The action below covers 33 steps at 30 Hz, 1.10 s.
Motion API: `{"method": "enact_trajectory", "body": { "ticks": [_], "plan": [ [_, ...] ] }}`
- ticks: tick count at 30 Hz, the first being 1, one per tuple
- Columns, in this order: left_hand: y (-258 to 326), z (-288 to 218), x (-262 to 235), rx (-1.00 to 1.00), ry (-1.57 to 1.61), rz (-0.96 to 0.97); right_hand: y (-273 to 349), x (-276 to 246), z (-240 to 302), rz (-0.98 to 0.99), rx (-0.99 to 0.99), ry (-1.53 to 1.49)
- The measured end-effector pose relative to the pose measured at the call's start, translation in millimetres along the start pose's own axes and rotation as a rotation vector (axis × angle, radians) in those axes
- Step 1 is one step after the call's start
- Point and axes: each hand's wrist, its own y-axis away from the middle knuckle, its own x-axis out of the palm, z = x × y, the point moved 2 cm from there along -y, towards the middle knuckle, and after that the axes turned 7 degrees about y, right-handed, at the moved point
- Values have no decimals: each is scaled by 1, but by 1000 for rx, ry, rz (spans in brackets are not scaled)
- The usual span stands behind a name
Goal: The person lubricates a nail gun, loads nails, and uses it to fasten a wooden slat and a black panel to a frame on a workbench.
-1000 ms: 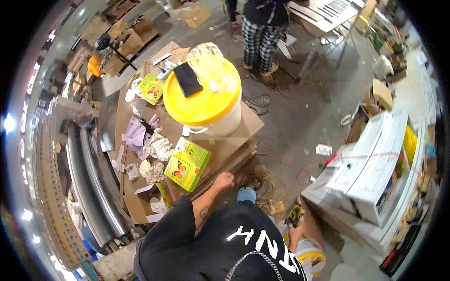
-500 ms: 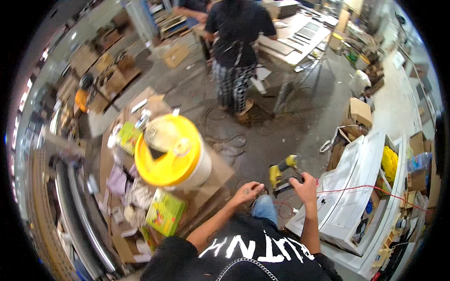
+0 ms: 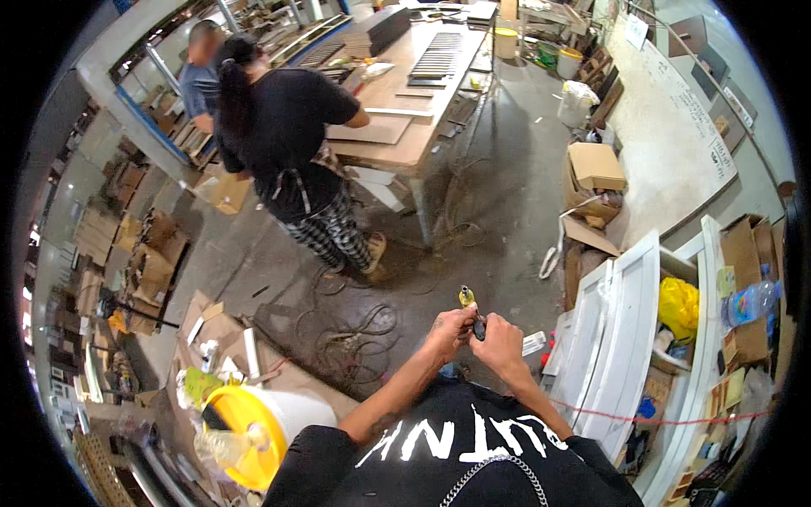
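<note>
we've got the yellow-black drill near centre, right of the bucket; left hand and right hand grips pinch it. keep fingertips clear of its nose.

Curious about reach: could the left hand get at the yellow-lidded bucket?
Probably yes: the bucket stands near the left sleeve, nothing visibly blocking it. But the left hand is at the yellow tool, so it may need to come away first.
</note>
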Motion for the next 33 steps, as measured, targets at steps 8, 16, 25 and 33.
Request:
{"method": "enact_trajectory", "body": {
  "ticks": [8,16,25,33],
  "plan": [
    [-151,-43,58,-77,-106,161,-115,-1,-60,-48,236,-25],
    [-259,-147,79,-108,-178,79,-240,-6,-104,-24,451,-932],
    [-300,-346,141,142,-8,288,-392,16,-117,26,709,-1148],
    [-344,-414,212,228,21,493,-510,-44,-92,358,483,-2367]
  ]
}}
